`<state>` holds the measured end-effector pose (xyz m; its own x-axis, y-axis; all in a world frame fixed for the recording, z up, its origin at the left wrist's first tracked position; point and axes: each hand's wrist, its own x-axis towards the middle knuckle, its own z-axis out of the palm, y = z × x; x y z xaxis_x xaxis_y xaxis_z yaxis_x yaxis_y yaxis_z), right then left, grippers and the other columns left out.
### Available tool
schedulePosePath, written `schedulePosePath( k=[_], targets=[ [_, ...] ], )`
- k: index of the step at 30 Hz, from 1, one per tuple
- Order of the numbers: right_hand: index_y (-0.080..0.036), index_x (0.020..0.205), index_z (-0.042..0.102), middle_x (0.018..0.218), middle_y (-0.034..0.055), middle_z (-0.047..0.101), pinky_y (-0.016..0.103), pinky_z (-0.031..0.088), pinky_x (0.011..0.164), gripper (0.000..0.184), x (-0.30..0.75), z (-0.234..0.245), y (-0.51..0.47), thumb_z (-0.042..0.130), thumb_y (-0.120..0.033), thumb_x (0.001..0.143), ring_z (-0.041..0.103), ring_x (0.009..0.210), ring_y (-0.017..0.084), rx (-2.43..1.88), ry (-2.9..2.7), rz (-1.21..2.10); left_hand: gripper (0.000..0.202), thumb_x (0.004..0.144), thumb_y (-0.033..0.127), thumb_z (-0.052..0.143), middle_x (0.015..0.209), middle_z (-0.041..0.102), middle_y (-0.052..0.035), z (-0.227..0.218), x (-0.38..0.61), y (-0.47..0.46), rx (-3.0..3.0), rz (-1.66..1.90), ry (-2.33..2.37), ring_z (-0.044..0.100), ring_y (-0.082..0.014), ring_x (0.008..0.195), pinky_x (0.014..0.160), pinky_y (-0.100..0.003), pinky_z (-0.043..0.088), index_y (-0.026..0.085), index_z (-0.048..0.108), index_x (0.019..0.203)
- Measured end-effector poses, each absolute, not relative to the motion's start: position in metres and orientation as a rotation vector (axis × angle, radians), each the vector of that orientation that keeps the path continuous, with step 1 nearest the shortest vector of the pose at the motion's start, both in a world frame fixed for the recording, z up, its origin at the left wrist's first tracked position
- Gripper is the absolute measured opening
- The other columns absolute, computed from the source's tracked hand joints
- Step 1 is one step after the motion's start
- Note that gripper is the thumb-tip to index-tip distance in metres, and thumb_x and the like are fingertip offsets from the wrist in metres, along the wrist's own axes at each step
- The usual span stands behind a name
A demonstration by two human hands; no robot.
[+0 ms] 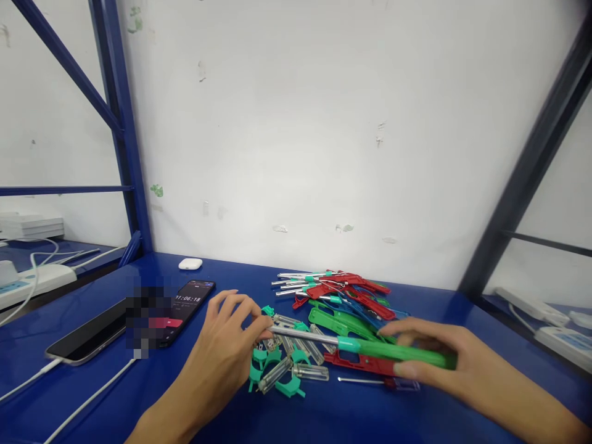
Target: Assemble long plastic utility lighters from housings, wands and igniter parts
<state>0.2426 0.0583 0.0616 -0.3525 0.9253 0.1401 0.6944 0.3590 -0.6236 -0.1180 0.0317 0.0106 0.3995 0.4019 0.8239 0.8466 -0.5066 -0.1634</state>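
My right hand (444, 361) grips a green-handled tool (393, 351) whose metal shaft (305, 335) points left. My left hand (226, 345) pinches the tip of that shaft, or a small part at it, with fingers closed. Under the shaft lie several teal clips (289, 387) and clear little tubes (311, 371). Behind them is a heap of red, green and blue plastic handles (351, 302) with metal shafts.
On the blue table (324, 419) two phones lie at the left, one showing a timer (187, 305), the other (87, 336) on a white cable. A white earbud case (190, 264) sits near the wall. Blue shelf posts (120, 123) and power strips (28, 280) flank the table.
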Motion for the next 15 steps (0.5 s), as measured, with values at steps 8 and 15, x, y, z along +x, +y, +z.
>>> schedulePosePath(
  k=[8, 15],
  targets=[
    [-0.029, 0.118, 0.077, 0.120, 0.0076, 0.081, 0.041, 0.063, 0.088, 0.056, 0.262, 0.060, 0.073, 0.059, -0.075, 0.090, 0.078, 0.101, 0.033, -1.411, -1.715, 0.293, 0.013, 0.105, 0.020, 0.055, 0.089, 0.070, -0.0030, 0.034, -0.148, 0.021, -1.881, -1.043, -1.151, 0.061, -0.0265, 0.088, 0.088, -0.047, 0.042, 0.024, 0.067, 0.101],
    [-0.029, 0.102, 0.080, 0.096, 0.0086, 0.081, 0.041, 0.062, 0.077, 0.063, 0.260, 0.068, 0.063, 0.048, -0.083, 0.091, 0.077, 0.094, 0.034, -1.429, -1.688, 0.266, 0.021, 0.105, 0.026, 0.053, 0.087, 0.072, -0.0034, 0.053, -0.190, 0.008, -1.645, -0.983, -1.352, 0.063, -0.0303, 0.087, 0.084, -0.048, 0.042, 0.026, 0.070, 0.092]
  ],
)
